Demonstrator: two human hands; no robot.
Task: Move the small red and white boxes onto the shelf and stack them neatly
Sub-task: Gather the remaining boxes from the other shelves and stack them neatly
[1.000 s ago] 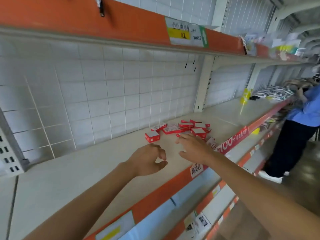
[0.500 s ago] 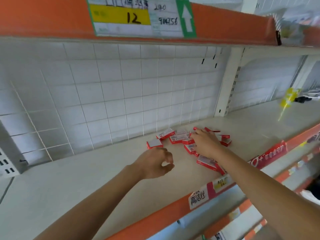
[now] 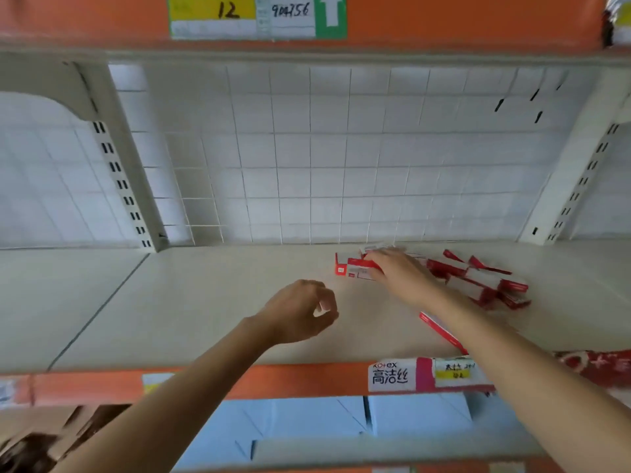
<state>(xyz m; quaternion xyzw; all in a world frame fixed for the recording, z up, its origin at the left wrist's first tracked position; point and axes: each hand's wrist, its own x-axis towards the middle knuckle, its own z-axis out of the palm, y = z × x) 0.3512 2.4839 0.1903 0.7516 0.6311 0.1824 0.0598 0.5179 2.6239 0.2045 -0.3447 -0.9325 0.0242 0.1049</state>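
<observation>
The red and white boxes [image 3: 478, 279] lie jumbled on the shelf [image 3: 205, 302] by the wire grid back panel [image 3: 307, 158]. The right hand [image 3: 399, 273] rests on one box [image 3: 353, 266] — grip unclear. The left hand [image 3: 300, 310] hovers loosely curled, holding nothing — price labels [image 3: 423, 373] below.

On the shelf [image 3: 205, 302] we saw a loose heap of small boxes [image 3: 485, 281] lying right of centre, close to the grid back panel [image 3: 307, 158] behind it. Our right hand [image 3: 399, 271] lay over the heap's left end, on one box [image 3: 351, 266]. Our left hand [image 3: 300, 312] hung above the shelf, left of and before the heap. Another box [image 3: 440, 331] lay nearer the front edge, beside our right forearm. Below that edge sat a price label [image 3: 423, 373].
</observation>
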